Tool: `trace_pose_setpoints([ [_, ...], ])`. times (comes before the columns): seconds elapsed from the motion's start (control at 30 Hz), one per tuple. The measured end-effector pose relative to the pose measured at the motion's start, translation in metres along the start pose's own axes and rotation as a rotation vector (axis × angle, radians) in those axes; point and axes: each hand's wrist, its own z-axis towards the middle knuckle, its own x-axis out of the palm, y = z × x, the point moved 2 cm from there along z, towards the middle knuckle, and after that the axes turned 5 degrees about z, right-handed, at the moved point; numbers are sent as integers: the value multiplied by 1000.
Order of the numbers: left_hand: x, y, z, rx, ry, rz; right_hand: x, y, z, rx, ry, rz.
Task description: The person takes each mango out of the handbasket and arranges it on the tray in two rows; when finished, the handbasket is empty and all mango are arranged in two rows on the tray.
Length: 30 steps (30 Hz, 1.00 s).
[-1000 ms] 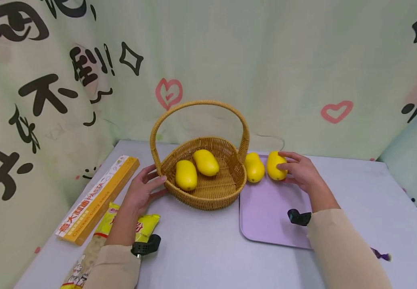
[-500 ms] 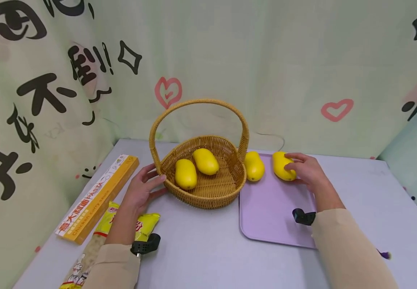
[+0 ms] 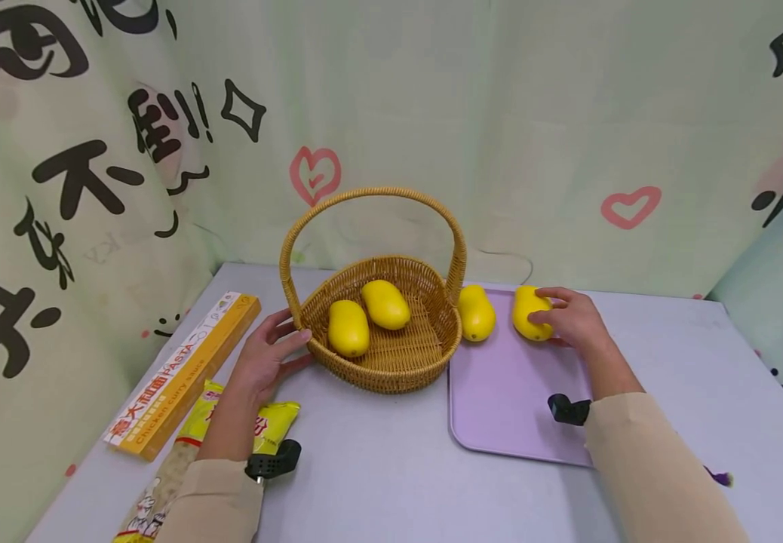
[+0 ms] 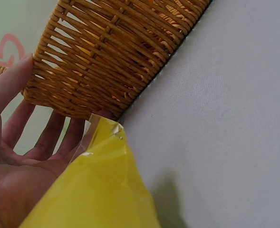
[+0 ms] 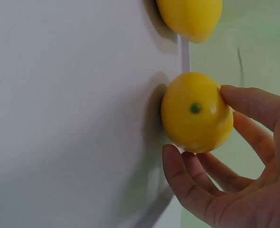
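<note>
My left hand holds the left side of a wicker basket, its thumb at the rim and its fingers along the outside wall. Two yellow mangoes lie in the basket, one at the front left and one farther back. My right hand grips another yellow mango at the back of a purple tray. The right wrist view shows a green tip on this mango, with thumb and fingers around its side. A similar mango lies on the tray beside the basket.
A yellow pasta box lies at the left of the table. Near it, yellow-ended food packets lie partly under my left forearm. A small purple item shows beside my right sleeve. A printed curtain hangs behind the table.
My right hand has shifted slightly right with the mango, widening the gap to the other mango on the tray. In the last half second little moves; my left hand stays at the basket.
</note>
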Motion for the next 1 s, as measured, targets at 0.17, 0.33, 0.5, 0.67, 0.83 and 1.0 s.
trace_pose_setpoints([
  [0.17,1,0,0,1,2,-3,-1,0,-2,1,-10,8],
  [0.33,1,0,1,2,1,-4,-3,2,-6,-8,-16,11],
  [0.5,2,0,0,6,-2,5,-4,5,-10,-29,-21,-2],
  [0.67,2,-1,0,6,-4,2,-6,12,-17,-60,-43,-36],
  [0.83,1,-1,0,5,-9,6,-5,21,-25,-115,-50,-60],
  [1.0,2,0,-1,6,-6,9,-1,33,-35,-182,-55,-94],
])
